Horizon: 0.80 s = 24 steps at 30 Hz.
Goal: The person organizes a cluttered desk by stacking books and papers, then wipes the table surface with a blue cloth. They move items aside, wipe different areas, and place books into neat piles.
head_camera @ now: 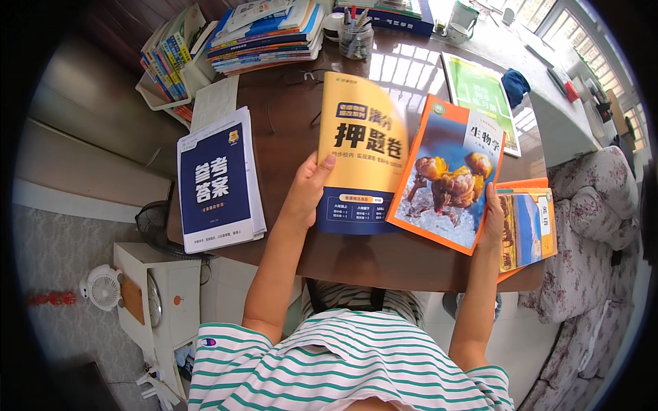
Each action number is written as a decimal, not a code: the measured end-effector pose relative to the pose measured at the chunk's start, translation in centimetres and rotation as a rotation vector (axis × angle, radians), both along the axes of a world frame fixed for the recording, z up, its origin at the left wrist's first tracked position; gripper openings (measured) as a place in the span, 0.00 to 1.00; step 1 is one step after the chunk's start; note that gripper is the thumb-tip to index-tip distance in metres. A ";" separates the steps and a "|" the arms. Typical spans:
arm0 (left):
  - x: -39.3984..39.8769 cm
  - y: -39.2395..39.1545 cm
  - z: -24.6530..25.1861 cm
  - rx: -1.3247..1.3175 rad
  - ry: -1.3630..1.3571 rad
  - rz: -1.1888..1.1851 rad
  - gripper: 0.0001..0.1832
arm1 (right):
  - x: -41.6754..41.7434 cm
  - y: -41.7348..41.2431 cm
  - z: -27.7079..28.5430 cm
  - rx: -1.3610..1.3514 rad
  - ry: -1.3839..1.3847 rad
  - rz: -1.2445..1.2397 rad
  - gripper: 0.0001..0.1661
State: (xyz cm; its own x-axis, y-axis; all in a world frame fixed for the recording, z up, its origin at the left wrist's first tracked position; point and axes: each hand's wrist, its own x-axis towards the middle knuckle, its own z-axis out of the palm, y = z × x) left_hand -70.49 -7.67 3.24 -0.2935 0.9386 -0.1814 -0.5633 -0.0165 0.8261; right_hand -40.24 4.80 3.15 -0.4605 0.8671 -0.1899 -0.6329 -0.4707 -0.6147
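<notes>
My left hand [307, 192] grips the left edge of a yellow and dark-blue exam-paper booklet [360, 169], its thumb on the cover. In my right hand [492, 218] is an orange-bordered biology textbook [447, 180] with flower buds on ice on its front. The textbook is tilted and overlaps the booklet's right side. Both are held up above the brown table. Partly behind my right hand lies an English textbook [527, 226] on another orange-edged book. To the left, a stack of papers [218, 180] has a dark-blue cover sheet on top.
At the back stand a tall pile of books [267, 41], a white book rack [190, 82] and a glass jar of pens [355, 41]. Eyeglasses [308, 77] rest on the table [282, 133]. A green workbook [480, 92] lies back right; a floral sofa [591, 205] adjoins the right.
</notes>
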 end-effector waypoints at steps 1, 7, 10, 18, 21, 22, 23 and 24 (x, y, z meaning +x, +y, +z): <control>-0.7 -0.4 -0.3 -0.021 0.004 0.016 0.16 | 0.4 0.2 -0.4 0.021 -0.052 0.017 0.22; -2.3 -2.4 -0.1 -0.093 0.174 0.091 0.19 | 1.6 0.5 -2.8 0.121 -0.590 0.019 0.20; -2.3 -3.2 -0.3 -0.072 0.237 0.136 0.20 | 0.0 0.1 -1.6 0.526 -1.011 -0.113 0.24; -1.8 -7.0 4.0 0.129 0.321 0.191 0.18 | -11.5 -5.0 2.8 0.849 -0.763 0.085 0.38; -3.1 -9.0 5.8 0.145 0.296 0.192 0.19 | -15.2 -6.0 3.0 0.522 -0.501 0.384 0.30; -3.9 -9.6 5.8 0.138 0.291 0.231 0.20 | -16.2 -6.7 3.0 0.500 -0.482 0.383 0.28; -4.9 -10.4 5.9 0.133 0.283 0.267 0.21 | -17.4 -7.6 3.1 0.478 -0.465 0.380 0.26; -5.9 -11.1 6.4 0.074 0.303 0.309 0.23 | -19.0 -8.4 3.7 0.583 -0.423 0.350 0.22</control>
State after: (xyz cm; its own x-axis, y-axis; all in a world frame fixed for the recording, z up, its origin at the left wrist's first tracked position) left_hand -76.39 -18.79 9.66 -0.5921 0.8056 0.0203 -0.2547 -0.2111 0.9437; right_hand -59.21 -3.61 6.87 -0.7143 0.6992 0.0299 -0.1664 -0.1282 -0.9777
